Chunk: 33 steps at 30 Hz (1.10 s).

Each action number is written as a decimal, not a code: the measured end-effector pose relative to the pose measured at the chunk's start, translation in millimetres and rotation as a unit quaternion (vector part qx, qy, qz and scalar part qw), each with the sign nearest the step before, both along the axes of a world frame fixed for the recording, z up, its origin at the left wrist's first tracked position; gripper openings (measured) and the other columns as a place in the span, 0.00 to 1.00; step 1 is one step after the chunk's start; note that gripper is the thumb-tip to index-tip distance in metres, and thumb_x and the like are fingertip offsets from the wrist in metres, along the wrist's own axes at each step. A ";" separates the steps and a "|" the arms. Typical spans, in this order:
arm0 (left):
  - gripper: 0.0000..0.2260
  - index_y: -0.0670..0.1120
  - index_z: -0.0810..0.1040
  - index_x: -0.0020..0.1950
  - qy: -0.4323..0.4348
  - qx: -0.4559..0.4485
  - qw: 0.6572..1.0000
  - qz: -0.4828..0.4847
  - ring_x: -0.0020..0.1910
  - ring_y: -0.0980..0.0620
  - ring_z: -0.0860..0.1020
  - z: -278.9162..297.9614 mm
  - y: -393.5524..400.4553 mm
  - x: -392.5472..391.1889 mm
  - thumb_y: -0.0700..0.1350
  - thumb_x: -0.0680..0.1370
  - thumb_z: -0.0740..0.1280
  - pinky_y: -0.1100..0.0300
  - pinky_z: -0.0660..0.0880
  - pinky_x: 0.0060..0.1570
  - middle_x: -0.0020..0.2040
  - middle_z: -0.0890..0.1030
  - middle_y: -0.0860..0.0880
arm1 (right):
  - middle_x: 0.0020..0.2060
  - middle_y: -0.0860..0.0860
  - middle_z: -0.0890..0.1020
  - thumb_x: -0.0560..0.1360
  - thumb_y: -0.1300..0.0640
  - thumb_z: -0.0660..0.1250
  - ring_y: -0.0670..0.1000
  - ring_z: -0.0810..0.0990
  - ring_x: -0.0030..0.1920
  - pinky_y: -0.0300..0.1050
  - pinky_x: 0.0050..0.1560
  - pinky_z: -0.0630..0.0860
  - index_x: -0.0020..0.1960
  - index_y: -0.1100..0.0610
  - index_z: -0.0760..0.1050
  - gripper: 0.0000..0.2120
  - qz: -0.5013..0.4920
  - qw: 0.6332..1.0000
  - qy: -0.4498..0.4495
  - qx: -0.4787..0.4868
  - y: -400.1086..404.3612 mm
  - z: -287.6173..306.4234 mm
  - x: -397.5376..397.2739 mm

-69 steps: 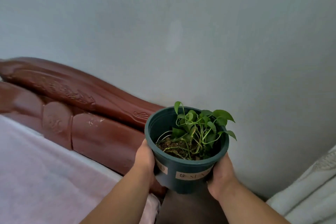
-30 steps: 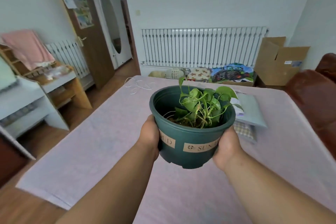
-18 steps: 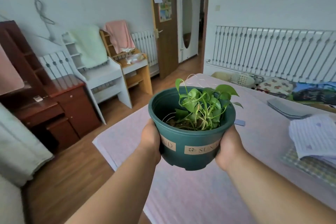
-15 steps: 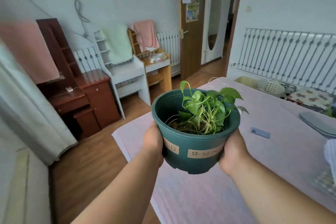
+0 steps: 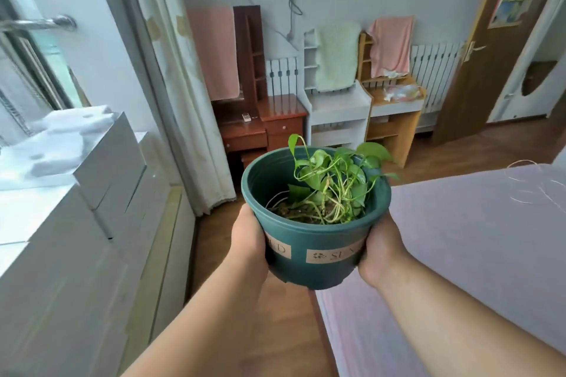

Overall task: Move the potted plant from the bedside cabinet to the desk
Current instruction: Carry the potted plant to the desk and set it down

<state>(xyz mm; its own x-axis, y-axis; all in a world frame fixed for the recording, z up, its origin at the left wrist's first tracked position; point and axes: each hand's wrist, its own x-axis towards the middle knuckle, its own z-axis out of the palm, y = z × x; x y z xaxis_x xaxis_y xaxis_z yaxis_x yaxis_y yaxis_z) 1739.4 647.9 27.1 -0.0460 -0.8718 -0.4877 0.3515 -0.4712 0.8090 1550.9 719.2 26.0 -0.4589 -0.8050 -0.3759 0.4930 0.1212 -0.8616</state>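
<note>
I hold the potted plant (image 5: 315, 223), a dark green plastic pot with tan labels and a small leafy vine, upright in the air in front of me. My left hand (image 5: 249, 242) grips its left side and my right hand (image 5: 381, 251) grips its right side. Far ahead against the wall stand three desks side by side: a dark red wooden desk (image 5: 263, 125), a white desk (image 5: 338, 113) and a light wood desk (image 5: 395, 113). The bedside cabinet is out of view.
A bed with a pink sheet (image 5: 477, 242) fills the right side. White boxes and a window ledge (image 5: 70, 193) line the left, with a curtain (image 5: 190, 101) behind. Wooden floor (image 5: 275, 315) runs between them toward the desks. A brown door (image 5: 496, 49) stands at far right.
My view has swung left from the bed and headboard to the desks and window side. The pot stays held in both hands in front of me.
</note>
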 end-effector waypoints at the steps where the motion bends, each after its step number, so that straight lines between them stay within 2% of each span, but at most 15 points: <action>1: 0.24 0.49 0.92 0.57 -0.001 0.001 1.000 0.006 0.59 0.35 0.90 -4.9 -22.7 12.1 0.64 0.76 0.67 0.34 0.83 0.66 0.56 0.93 0.41 | 0.60 0.50 0.94 0.84 0.27 0.56 0.55 0.92 0.60 0.58 0.68 0.83 0.66 0.43 0.90 0.31 0.005 1.000 0.001 0.001 -24.4 -3.2 10.7; 5: 0.25 0.51 0.92 0.57 -0.009 0.010 1.000 0.012 0.59 0.36 0.90 -17.3 -118.8 56.3 0.66 0.73 0.69 0.34 0.81 0.67 0.57 0.93 0.42 | 0.60 0.51 0.93 0.84 0.29 0.57 0.55 0.93 0.59 0.55 0.60 0.85 0.68 0.45 0.89 0.30 0.005 1.000 -0.013 0.006 -121.0 -12.9 49.1; 9: 0.23 0.52 0.93 0.52 -0.017 -0.005 1.000 0.013 0.56 0.36 0.91 -16.8 -204.2 91.0 0.65 0.71 0.69 0.33 0.83 0.64 0.54 0.93 0.42 | 0.59 0.51 0.94 0.85 0.28 0.57 0.55 0.93 0.56 0.52 0.53 0.85 0.68 0.45 0.89 0.31 0.015 0.999 -0.027 0.009 -207.0 -10.8 81.4; 12: 0.22 0.53 0.93 0.49 -0.020 -0.023 0.999 0.027 0.57 0.38 0.90 -12.8 -262.5 108.8 0.65 0.68 0.69 0.35 0.83 0.65 0.52 0.93 0.44 | 0.59 0.51 0.94 0.85 0.29 0.57 0.58 0.90 0.63 0.55 0.60 0.84 0.67 0.45 0.89 0.30 0.010 0.999 -0.031 0.011 -266.2 -7.7 97.3; 16: 0.24 0.54 0.92 0.49 -0.013 -0.037 0.999 0.031 0.55 0.39 0.91 -11.1 -321.0 115.4 0.66 0.64 0.68 0.37 0.84 0.64 0.51 0.93 0.45 | 0.58 0.50 0.94 0.84 0.29 0.58 0.58 0.89 0.63 0.56 0.64 0.84 0.64 0.45 0.91 0.30 0.014 0.999 -0.038 0.004 -330.8 -5.5 102.9; 21: 0.23 0.49 0.92 0.57 -0.022 -0.026 0.998 0.055 0.60 0.36 0.89 -14.8 -401.6 102.9 0.62 0.72 0.70 0.35 0.81 0.67 0.54 0.93 0.42 | 0.58 0.52 0.94 0.84 0.30 0.60 0.59 0.89 0.64 0.60 0.70 0.82 0.65 0.46 0.90 0.28 0.010 0.999 -0.039 0.012 -415.8 -12.4 91.2; 25: 0.22 0.47 0.92 0.58 -0.018 -0.026 0.997 0.066 0.60 0.36 0.89 -18.9 -474.6 81.7 0.60 0.74 0.69 0.35 0.81 0.68 0.54 0.93 0.42 | 0.57 0.52 0.94 0.83 0.29 0.62 0.59 0.90 0.61 0.61 0.68 0.83 0.60 0.45 0.92 0.27 0.012 0.999 -0.047 0.023 -496.2 -22.6 69.7; 27: 0.20 0.48 0.92 0.56 -0.010 -0.025 0.996 0.082 0.55 0.38 0.90 -23.2 -516.2 69.9 0.60 0.76 0.70 0.39 0.85 0.63 0.54 0.93 0.42 | 0.61 0.53 0.93 0.82 0.28 0.62 0.61 0.89 0.64 0.65 0.72 0.81 0.65 0.45 0.90 0.29 0.025 0.998 -0.054 0.028 -547.1 -25.9 57.5; 29: 0.18 0.47 0.92 0.53 -0.004 -0.025 0.995 0.101 0.45 0.42 0.92 -24.6 -552.6 61.0 0.59 0.78 0.71 0.47 0.89 0.45 0.50 0.93 0.42 | 0.61 0.53 0.93 0.81 0.25 0.62 0.61 0.88 0.65 0.66 0.72 0.81 0.66 0.44 0.90 0.31 0.030 0.997 -0.062 0.031 -590.2 -27.6 48.1; 30: 0.17 0.47 0.92 0.52 -0.002 -0.026 0.993 0.111 0.40 0.44 0.92 -25.6 -573.3 56.6 0.59 0.78 0.72 0.51 0.88 0.37 0.48 0.93 0.42 | 0.59 0.53 0.93 0.80 0.25 0.61 0.61 0.90 0.63 0.65 0.69 0.84 0.64 0.43 0.91 0.30 0.034 0.997 -0.064 0.034 -613.6 -30.2 43.0; 31: 0.16 0.47 0.92 0.51 0.005 -0.028 0.992 0.121 0.37 0.45 0.91 -25.0 -596.2 51.5 0.58 0.79 0.72 0.53 0.86 0.32 0.47 0.93 0.42 | 0.56 0.53 0.94 0.81 0.25 0.61 0.61 0.91 0.59 0.61 0.62 0.87 0.59 0.43 0.92 0.29 0.036 0.997 -0.063 0.040 -638.5 -30.0 37.8; 33: 0.16 0.48 0.93 0.45 0.019 -0.033 0.990 0.133 0.36 0.45 0.91 -22.0 -633.5 42.9 0.57 0.80 0.72 0.53 0.85 0.31 0.47 0.93 0.42 | 0.51 0.52 0.95 0.82 0.27 0.62 0.59 0.94 0.48 0.53 0.45 0.90 0.50 0.41 0.94 0.26 0.028 0.995 -0.081 0.042 -681.7 -29.5 29.1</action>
